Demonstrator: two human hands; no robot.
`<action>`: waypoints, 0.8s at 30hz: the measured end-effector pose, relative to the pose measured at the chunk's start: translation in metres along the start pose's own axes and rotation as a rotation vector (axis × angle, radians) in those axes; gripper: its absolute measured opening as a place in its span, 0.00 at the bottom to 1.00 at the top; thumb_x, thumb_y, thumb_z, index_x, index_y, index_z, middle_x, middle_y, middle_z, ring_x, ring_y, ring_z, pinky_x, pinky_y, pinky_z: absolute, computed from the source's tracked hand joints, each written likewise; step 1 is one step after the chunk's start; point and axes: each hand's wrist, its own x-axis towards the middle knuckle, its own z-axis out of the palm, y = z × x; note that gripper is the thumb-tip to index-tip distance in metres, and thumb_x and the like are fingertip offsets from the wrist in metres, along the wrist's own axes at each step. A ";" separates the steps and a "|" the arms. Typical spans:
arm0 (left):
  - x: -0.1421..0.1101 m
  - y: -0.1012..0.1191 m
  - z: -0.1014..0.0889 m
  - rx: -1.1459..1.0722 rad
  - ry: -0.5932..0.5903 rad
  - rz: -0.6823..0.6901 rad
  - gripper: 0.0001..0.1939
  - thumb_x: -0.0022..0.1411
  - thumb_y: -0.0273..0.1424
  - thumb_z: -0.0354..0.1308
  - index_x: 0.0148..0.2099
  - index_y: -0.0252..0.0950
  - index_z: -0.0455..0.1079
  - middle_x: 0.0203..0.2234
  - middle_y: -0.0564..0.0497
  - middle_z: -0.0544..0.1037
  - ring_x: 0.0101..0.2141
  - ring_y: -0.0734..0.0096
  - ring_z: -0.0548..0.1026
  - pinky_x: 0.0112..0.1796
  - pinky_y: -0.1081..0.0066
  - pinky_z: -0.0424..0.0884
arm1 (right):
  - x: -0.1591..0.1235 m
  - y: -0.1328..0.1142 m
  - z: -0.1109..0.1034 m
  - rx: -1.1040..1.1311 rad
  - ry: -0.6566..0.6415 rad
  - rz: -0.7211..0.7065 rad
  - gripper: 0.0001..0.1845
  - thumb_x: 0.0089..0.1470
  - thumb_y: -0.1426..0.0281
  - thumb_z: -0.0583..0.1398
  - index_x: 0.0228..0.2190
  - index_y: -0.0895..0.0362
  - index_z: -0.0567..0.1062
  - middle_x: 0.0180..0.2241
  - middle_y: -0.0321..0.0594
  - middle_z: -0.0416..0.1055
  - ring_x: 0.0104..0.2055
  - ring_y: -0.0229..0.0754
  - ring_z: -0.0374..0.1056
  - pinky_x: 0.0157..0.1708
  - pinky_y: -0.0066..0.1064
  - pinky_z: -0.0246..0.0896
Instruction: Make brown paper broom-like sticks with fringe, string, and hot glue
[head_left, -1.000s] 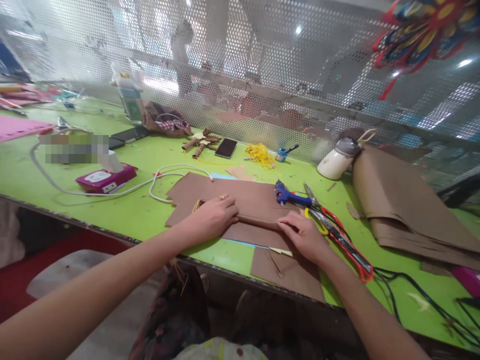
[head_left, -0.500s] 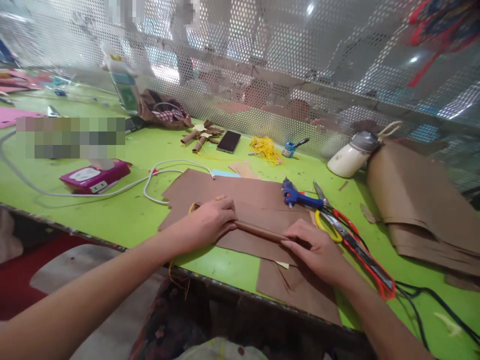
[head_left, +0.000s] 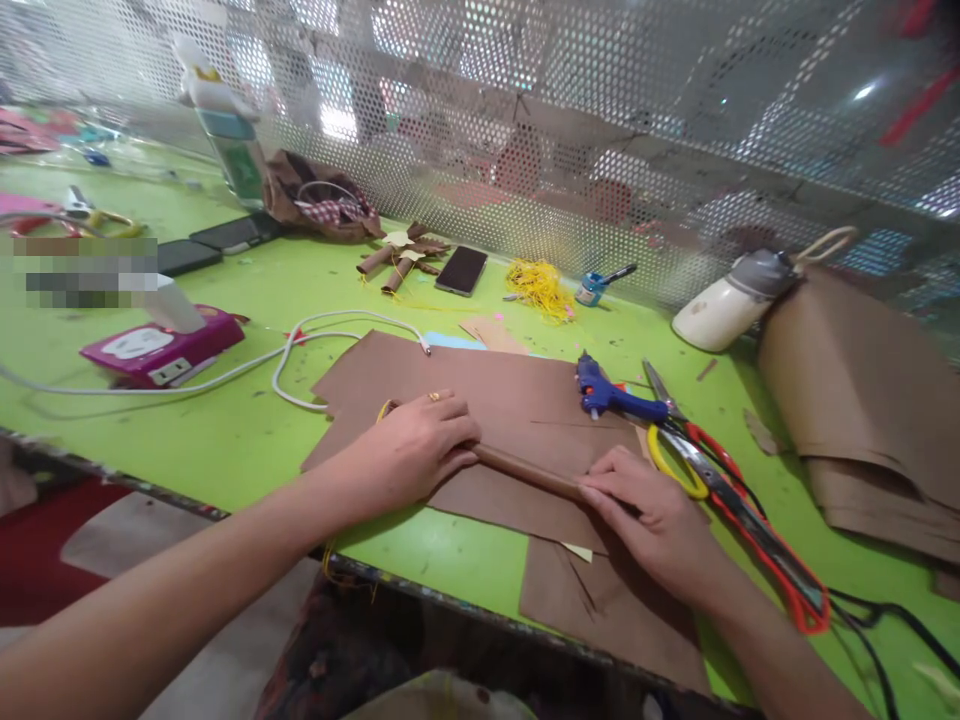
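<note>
A thin brown paper roll [head_left: 529,472] lies across a flat sheet of brown paper [head_left: 480,375], slanting down to the right. My left hand [head_left: 420,448] is closed over the roll's left part, fingers bent on top. At the right end, my right hand [head_left: 637,505] pinches the roll between thumb and fingers. A bit of yellow string shows by the left end, which my left hand mostly hides. Just beyond my right hand lie a blue glue gun [head_left: 619,395] and scissors with yellow and red handles [head_left: 701,455].
Behind the sheet are two small paper rolls with leaf shapes [head_left: 397,262], a phone [head_left: 461,271], yellow string [head_left: 540,288] and a small blue jar [head_left: 591,289]. A purple power strip [head_left: 165,345] with a white cable stands left. A white bottle [head_left: 724,305] and folded brown paper [head_left: 862,400] lie right.
The camera view has shifted slightly, so things on the right appear farther right. Both hands keep their hold on the paper roll, with little visible change.
</note>
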 end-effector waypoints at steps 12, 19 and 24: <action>0.011 -0.011 0.001 0.031 -0.055 0.018 0.17 0.66 0.38 0.49 0.34 0.36 0.76 0.30 0.47 0.72 0.31 0.70 0.70 0.32 0.72 0.64 | 0.002 0.003 0.009 -0.164 0.163 -0.126 0.09 0.61 0.74 0.53 0.36 0.58 0.74 0.31 0.43 0.66 0.36 0.43 0.61 0.36 0.36 0.58; 0.017 -0.012 -0.003 0.020 -0.093 -0.018 0.16 0.65 0.37 0.51 0.33 0.36 0.76 0.29 0.48 0.72 0.30 0.71 0.70 0.32 0.72 0.65 | 0.002 0.003 0.012 -0.228 0.206 -0.219 0.10 0.60 0.76 0.53 0.40 0.60 0.72 0.32 0.44 0.68 0.36 0.44 0.61 0.36 0.38 0.60; 0.020 -0.014 -0.006 -0.024 -0.126 0.009 0.14 0.65 0.35 0.51 0.35 0.36 0.77 0.30 0.48 0.71 0.32 0.70 0.70 0.34 0.73 0.65 | 0.002 0.003 0.013 -0.277 0.194 -0.258 0.09 0.60 0.76 0.54 0.38 0.61 0.74 0.32 0.45 0.68 0.35 0.44 0.62 0.38 0.39 0.60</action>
